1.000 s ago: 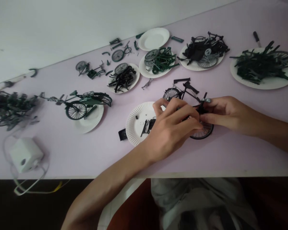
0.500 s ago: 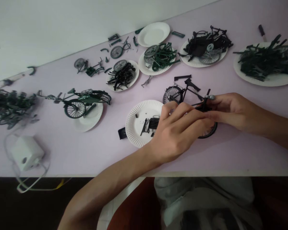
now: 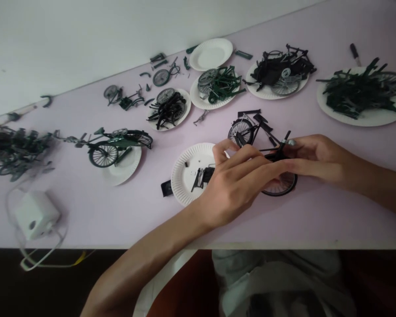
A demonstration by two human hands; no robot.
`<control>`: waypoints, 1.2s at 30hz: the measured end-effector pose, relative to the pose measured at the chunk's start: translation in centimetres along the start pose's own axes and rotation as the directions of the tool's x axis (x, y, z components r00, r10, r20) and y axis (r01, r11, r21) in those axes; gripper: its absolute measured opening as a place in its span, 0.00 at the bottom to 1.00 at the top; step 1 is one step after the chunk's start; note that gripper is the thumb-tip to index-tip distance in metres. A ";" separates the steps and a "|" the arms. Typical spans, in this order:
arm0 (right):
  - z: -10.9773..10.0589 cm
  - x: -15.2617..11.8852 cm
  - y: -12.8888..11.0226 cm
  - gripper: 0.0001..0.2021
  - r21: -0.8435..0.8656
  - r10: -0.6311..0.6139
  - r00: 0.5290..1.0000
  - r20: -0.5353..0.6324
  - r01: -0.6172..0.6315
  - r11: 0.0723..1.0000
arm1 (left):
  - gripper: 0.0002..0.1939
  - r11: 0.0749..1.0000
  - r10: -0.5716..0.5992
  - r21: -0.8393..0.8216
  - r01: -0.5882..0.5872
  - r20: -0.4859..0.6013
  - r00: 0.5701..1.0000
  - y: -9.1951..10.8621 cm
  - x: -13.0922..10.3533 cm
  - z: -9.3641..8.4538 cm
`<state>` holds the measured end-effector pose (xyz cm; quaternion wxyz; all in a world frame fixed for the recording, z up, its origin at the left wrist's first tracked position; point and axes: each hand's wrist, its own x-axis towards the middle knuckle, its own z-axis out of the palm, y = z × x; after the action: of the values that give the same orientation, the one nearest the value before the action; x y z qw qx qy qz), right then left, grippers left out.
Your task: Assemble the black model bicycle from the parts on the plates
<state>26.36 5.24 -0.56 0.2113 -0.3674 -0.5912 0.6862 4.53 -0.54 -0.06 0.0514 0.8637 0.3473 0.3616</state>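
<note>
A black model bicycle (image 3: 279,187) lies on its side on the table between my hands, its rear wheel (image 3: 240,131) away from me and its front wheel nearer. My right hand (image 3: 320,158) is closed around the front end, where a silvery handlebar piece shows between thumb and fingers. Reaching across from the left, my left hand (image 3: 237,182) has curled fingers gripping the bicycle's front part, their tips partly hidden. Just beside that hand, a white paper plate (image 3: 180,176) carries black bits, including a small black rack-like part (image 3: 198,179).
Paper plates of bicycle parts stand behind, with one bare plate (image 3: 211,53) at the back. A green model bicycle (image 3: 125,138) rests over another plate at left. A white adapter (image 3: 36,215) with cable lies front left; a screwdriver (image 3: 354,52) is far right.
My left fingers have shifted slightly along the bicycle's front, the index finger now stretched toward the right thumb. The view has tilted a little, so everything sits slightly lower.
</note>
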 end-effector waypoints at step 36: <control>-0.5 -0.2 0.4 0.15 -0.334 0.000 1.000 0.024 0.008 0.942 | 0.04 0.935 -0.041 0.355 0.015 0.068 0.997 -7.2 -1.2 -8.8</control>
<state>26.97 5.34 -0.89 0.1402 -0.3886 -0.7022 0.5799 -5.95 2.70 3.19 -0.0868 0.8666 0.4169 0.2602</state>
